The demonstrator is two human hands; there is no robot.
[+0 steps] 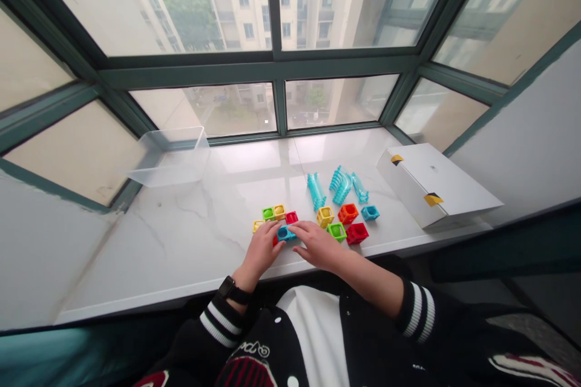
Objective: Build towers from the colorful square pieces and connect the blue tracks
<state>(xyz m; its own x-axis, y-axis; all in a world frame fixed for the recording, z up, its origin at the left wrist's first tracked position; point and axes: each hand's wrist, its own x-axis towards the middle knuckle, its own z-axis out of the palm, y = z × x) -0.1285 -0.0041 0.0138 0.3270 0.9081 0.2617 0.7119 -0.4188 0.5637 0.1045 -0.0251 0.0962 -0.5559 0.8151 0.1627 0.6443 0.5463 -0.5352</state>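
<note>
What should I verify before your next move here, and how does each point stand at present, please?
Left hand and right hand gripping the blue block: cannot tell, they lie close on either side of it.
Every block near the hands in full view: not ok, the hands cover some.
Teal curved pieces apart from the blocks: ok.
Clear plastic bin upright on the marble sill: ok.
White box closed with yellow tape: ok.

A white marble windowsill (149,242) with grey veining runs along a bay of dark green window frames (272,66), whose panes (336,100) show pale high-rise apartment blocks (247,6) and a leafy tree (188,15) in dull daylight, beside a pale grey wall (521,133) at right
</note>
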